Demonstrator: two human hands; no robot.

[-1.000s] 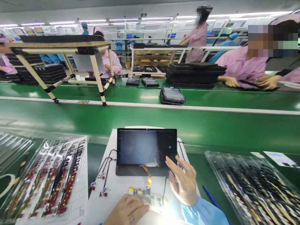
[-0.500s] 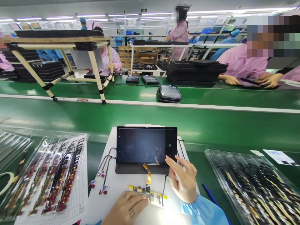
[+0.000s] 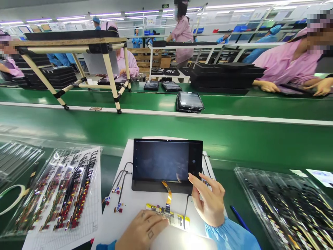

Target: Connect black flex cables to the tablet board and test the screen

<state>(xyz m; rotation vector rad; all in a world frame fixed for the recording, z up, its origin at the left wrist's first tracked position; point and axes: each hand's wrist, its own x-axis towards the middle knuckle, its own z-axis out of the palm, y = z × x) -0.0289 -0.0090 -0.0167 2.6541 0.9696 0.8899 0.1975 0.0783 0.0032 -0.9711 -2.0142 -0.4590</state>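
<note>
A dark tablet screen [image 3: 166, 161] stands tilted on a white work board [image 3: 130, 208]. An orange ribbon cable [image 3: 168, 196] runs from its lower edge down to a small yellow circuit strip [image 3: 179, 219]. My left hand [image 3: 142, 231] lies flat, fingers stretched, pressing the left end of that strip. My right hand [image 3: 209, 201] is raised at the screen's lower right corner, index and thumb spread, fingertip touching the glass. Black wires with red and blue plugs [image 3: 118, 194] lie left of the screen.
Clear plastic trays of cable harnesses sit at left [image 3: 62, 191] and right [image 3: 283, 205]. A blue pen [image 3: 238, 217] lies by my right sleeve. Beyond runs a green conveyor [image 3: 234, 135] with stacked tablets [image 3: 189, 102]; people in pink coats work opposite.
The view has shifted slightly, so the screen and board sit a little further right. Both hands keep their places on the strip and the screen corner.
</note>
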